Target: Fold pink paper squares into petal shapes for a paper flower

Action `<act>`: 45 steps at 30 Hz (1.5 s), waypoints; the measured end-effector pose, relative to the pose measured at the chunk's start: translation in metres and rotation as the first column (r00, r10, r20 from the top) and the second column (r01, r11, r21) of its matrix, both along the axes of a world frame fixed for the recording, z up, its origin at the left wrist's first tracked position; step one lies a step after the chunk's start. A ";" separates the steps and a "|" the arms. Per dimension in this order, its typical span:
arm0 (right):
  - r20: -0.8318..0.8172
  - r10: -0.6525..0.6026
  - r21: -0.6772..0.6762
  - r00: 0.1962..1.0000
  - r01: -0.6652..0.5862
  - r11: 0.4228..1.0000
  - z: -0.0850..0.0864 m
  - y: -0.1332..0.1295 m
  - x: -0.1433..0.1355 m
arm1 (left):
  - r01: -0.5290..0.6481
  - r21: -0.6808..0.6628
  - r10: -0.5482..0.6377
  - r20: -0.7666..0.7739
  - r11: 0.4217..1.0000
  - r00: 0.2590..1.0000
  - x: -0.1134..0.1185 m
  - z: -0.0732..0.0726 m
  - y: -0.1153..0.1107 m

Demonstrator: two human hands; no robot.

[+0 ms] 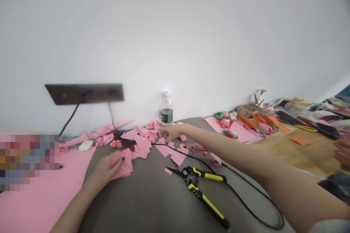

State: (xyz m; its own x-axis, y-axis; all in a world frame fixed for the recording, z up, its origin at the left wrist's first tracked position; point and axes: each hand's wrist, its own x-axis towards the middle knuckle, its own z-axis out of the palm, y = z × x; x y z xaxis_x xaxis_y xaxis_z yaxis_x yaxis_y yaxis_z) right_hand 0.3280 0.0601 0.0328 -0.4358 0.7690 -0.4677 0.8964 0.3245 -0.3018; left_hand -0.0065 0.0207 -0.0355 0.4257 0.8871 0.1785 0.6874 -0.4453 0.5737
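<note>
My left hand [105,169] grips a small stack of pink paper squares [124,165], with the thumb pressed on top. Stretched across the grey surface, my right hand [171,133] reaches down among loose pink paper pieces [143,145] near the wall. Its thumb and forefinger look bent and apart, over the paper; no piece is clearly held. Just beyond it stands a clear water bottle [166,111] with a green label. In front of the pile lie black and yellow pliers [195,182], jaws pointing left, beside a small pink scrap [168,171].
A black cable [254,196] loops over the grey surface [142,204]. At left are a white oval case [85,145] and a pink sheet [49,196]. Folded paper flowers [226,120] and orange paper [300,140] lie right. Another person's hand [341,151] shows at the right edge.
</note>
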 end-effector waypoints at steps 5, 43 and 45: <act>-0.006 -0.009 -0.014 1.000 0.009 1.000 -0.010 0.010 0.002 | -0.001 0.014 0.002 -0.019 1.000 1.000 -0.001 -0.001 0.000; 0.060 0.008 0.107 0.998 -0.015 0.994 0.026 -0.019 -0.033 | -0.025 -0.004 0.025 -0.032 1.000 0.999 0.002 0.004 -0.001; 0.103 -0.005 0.110 0.995 -0.006 0.994 0.020 -0.027 -0.044 | -0.028 -0.008 0.027 -0.041 1.000 0.999 0.004 0.007 -0.003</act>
